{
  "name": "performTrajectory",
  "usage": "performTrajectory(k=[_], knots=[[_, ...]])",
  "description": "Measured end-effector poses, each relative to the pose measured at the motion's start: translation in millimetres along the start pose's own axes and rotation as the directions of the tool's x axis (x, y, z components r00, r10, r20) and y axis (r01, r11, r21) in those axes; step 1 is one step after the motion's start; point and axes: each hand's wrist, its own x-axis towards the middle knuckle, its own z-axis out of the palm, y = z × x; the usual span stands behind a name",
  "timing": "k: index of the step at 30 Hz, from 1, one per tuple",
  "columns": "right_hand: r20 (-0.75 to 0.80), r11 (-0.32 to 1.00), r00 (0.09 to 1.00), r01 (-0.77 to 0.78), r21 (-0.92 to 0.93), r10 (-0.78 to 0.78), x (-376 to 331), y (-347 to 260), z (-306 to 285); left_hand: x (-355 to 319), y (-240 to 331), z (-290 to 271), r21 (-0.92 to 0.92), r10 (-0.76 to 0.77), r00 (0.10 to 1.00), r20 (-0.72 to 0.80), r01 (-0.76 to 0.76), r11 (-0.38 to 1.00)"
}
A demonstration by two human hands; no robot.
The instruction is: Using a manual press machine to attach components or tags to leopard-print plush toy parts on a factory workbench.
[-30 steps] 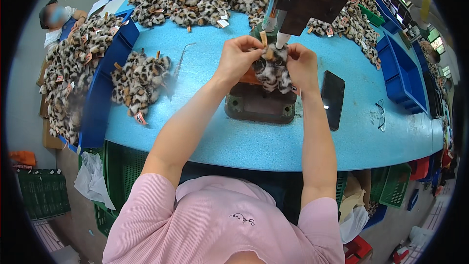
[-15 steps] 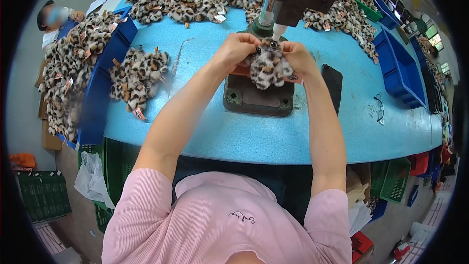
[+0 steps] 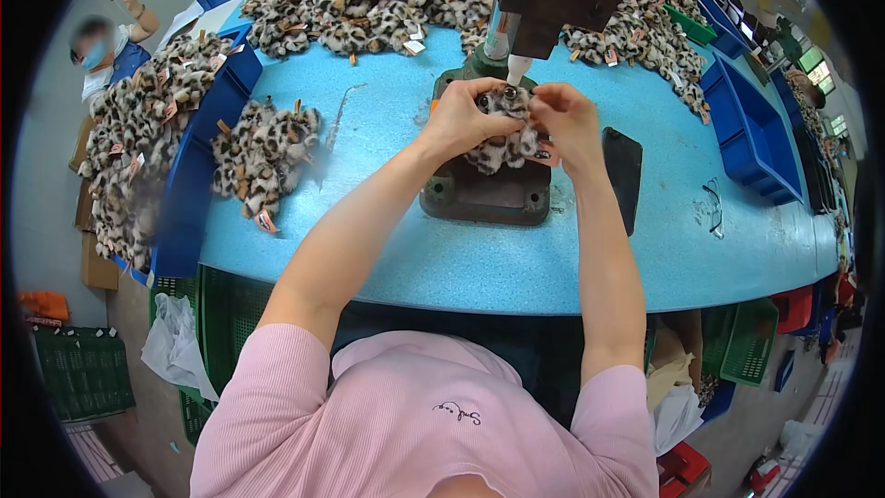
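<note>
A spotted plush toy [image 3: 498, 155] in white, black and brown fur, with dark shiny eyes, is held under the white tip [image 3: 519, 67] of a dark green bench press [image 3: 489, 207]. My left hand [image 3: 468, 117] wraps round the toy's left side, thumb across its front. My right hand [image 3: 566, 118] has its fingers bent together at the toy's right edge; what exactly they pinch is hidden. An orange tag [image 3: 544, 156] hangs from the toy below the right fingers.
Similar toys form a small pile [image 3: 263, 152] on the left, beside a full blue crate [image 3: 198, 166], and a big heap [image 3: 369, 5] behind. Right of the press lie a black phone-like slab [image 3: 622, 175], a pair of glasses [image 3: 714, 207] and a blue bin [image 3: 751, 134]. A co-worker [image 3: 111, 51] is at far left.
My left hand has shifted from the toy's upper edge to around its side. My right fingers have moved slightly and curled more. At far left the co-worker has raised an arm.
</note>
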Motion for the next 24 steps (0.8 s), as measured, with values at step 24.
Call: performTrajectory(k=[24], knots=[[0.244, 0.974, 0.952, 0.212, -0.082, -0.187, 19.4, -5.9, 6.6, -5.1, 10.1, 5.2, 0.092, 0.027, 0.997, -0.073, -0.021, 0.996]])
